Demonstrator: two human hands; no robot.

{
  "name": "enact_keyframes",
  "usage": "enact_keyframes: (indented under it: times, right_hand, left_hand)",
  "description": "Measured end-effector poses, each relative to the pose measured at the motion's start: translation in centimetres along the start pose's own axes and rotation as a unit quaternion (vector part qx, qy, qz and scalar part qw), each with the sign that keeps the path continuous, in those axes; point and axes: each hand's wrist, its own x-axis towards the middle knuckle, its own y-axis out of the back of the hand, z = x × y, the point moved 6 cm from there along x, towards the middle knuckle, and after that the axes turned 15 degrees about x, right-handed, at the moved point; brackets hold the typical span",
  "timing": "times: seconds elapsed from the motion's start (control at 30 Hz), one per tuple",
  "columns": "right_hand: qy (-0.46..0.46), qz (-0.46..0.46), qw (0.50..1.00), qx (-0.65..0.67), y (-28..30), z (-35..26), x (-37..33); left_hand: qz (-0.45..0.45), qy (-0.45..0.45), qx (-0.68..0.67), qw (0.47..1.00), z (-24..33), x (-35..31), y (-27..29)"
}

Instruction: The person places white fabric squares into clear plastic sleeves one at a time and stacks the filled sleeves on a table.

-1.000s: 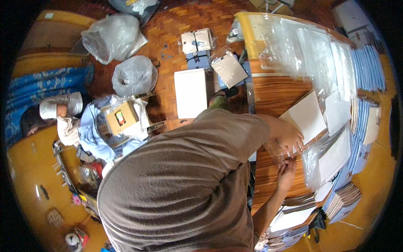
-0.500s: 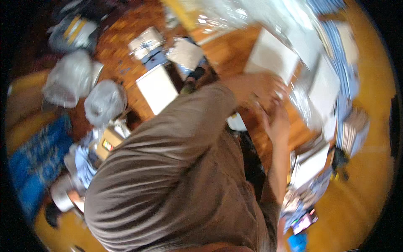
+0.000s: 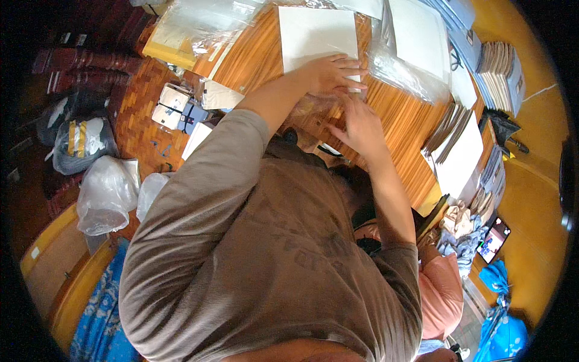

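A white rectangular sheet (image 3: 318, 35) lies on the striped wooden table (image 3: 395, 130) in front of me. My left hand (image 3: 330, 75) lies over the sheet's near right corner, fingers stretched and slightly apart. Close below it, my right hand (image 3: 362, 128) reaches up with extended fingers, its thumb held away; its fingertips meet or nearly meet the left hand's. Clear plastic film (image 3: 310, 105) shows on the table beneath my left wrist. Whether any of it is pinched between my fingertips is hard to make out.
Clear plastic sleeves (image 3: 404, 75) and another white sheet (image 3: 420, 39) lie to the right. Brown-edged card pieces (image 3: 449, 130) are stacked nearer me. Folded garments (image 3: 497, 63) line the far right. A phone (image 3: 493, 240) stands lower right, beside a person in a pink top (image 3: 440, 289). Plastic bags (image 3: 107, 193) sit left.
The view has swung round and sharpened, so the table and white sheet now lie more straight ahead. My hands stay close together, with the left now flatter over the sheet's corner.
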Motion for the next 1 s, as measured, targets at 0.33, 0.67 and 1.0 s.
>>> enact_keyframes:
  times: [0.33,0.67,1.0]
  right_hand:
    - [0.040,-0.087,0.995,-0.035,-1.0,1.3,0.3]
    - [-0.005,0.007,1.000,-0.009,-0.9,-0.4,0.1]
    - [0.128,-0.033,0.991,0.038,-4.6,-3.1,-1.5]
  left_hand:
    - [-0.006,-0.011,0.003,1.000,0.1,0.1,1.8]
    - [-0.035,-0.013,0.048,0.998,0.2,0.2,1.5]
    - [-0.024,-0.022,0.050,0.998,0.2,0.1,1.1]
